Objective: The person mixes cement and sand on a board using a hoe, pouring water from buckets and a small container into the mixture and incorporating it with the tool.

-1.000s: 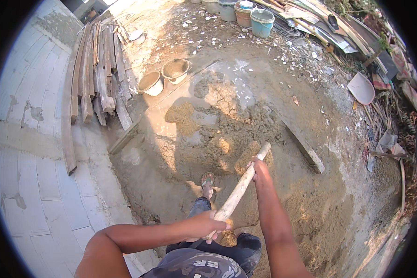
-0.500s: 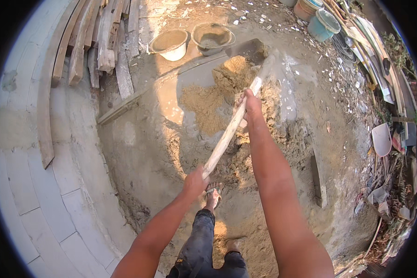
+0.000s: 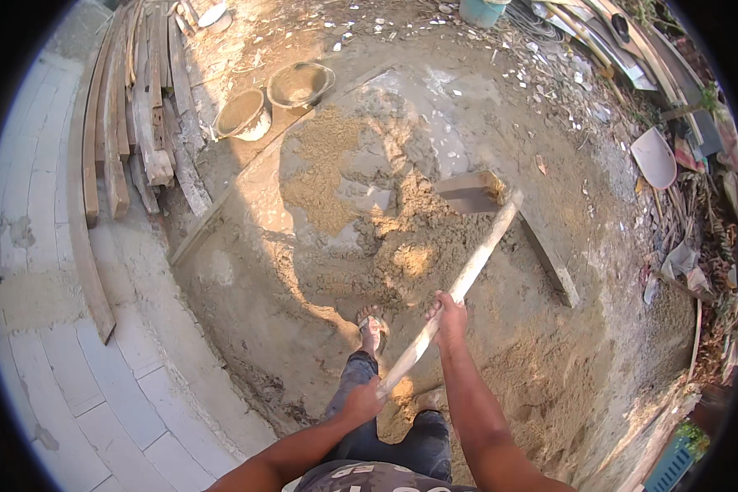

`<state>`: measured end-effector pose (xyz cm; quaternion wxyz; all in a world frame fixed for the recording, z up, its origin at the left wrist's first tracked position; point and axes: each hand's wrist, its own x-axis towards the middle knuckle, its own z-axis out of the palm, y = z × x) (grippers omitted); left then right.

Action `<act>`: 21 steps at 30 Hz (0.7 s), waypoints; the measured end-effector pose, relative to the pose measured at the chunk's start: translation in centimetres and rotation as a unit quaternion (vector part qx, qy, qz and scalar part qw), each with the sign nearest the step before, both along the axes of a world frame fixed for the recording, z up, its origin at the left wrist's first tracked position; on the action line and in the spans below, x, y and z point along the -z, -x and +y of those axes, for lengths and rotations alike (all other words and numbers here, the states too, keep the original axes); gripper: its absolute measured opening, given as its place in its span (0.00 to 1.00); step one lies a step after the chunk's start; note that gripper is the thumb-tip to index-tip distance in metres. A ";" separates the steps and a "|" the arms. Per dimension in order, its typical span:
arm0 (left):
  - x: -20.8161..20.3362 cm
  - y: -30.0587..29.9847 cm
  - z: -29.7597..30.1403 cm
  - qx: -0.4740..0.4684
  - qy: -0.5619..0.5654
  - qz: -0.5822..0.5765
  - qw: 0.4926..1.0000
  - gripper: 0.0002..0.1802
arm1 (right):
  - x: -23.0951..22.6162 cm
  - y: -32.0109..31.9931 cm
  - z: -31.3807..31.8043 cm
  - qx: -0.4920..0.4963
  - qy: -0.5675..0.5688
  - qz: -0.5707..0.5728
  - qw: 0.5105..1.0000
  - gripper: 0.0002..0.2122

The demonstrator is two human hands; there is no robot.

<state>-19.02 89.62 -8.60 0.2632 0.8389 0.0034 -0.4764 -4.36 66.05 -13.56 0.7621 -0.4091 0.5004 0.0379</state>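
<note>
A hoe with a pale wooden handle [image 3: 485,256] slants across the front of me, its wide metal blade [image 3: 467,195] at the far right end. My left hand [image 3: 362,402] is closed round the handle's near end, in front of my thighs. Farther up, my right hand [image 3: 448,318] wraps the handle near its middle. The blade rests at the right side of a heap of wet sandy mix [image 3: 410,238]; whether it touches the heap is hard to tell. Drier brown sand [image 3: 324,164] lies beyond, with grey wet patches beside it.
Two buckets, one pale [image 3: 242,115] and one dark [image 3: 300,84], stand at the far left. Timber planks [image 3: 152,123] are stacked beside a block wall [image 3: 82,361]. A short board [image 3: 549,261] lies right of the blade. My sandalled foot [image 3: 371,330] is near the heap.
The hoe blade has come from the far side of the sand back toward me and to the right. Both hands have drawn nearer my body, still gripping the handle. The view has shifted too.
</note>
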 end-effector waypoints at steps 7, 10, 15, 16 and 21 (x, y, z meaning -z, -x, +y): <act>-2.4 13.8 -12.2 0.144 0.081 0.056 0.985 0.19 | -1.5 26.5 -13.7 0.189 0.146 0.062 0.969 0.10; 2.6 19.2 -24.2 0.235 0.135 0.066 0.960 0.23 | -2.7 36.1 -25.7 0.286 0.240 0.030 0.927 0.12; 6.9 35.5 -39.8 0.317 0.180 0.106 0.925 0.27 | -0.3 55.4 -41.7 0.220 0.391 0.266 0.853 0.18; 7.8 38.9 -40.5 0.313 0.164 0.137 0.925 0.27 | 2.4 59.3 -42.3 0.205 0.371 0.293 0.857 0.19; 6.3 55.5 -31.2 -0.044 -0.028 0.487 0.872 0.20 | 18.1 77.0 -29.7 -0.069 0.154 0.457 0.873 0.26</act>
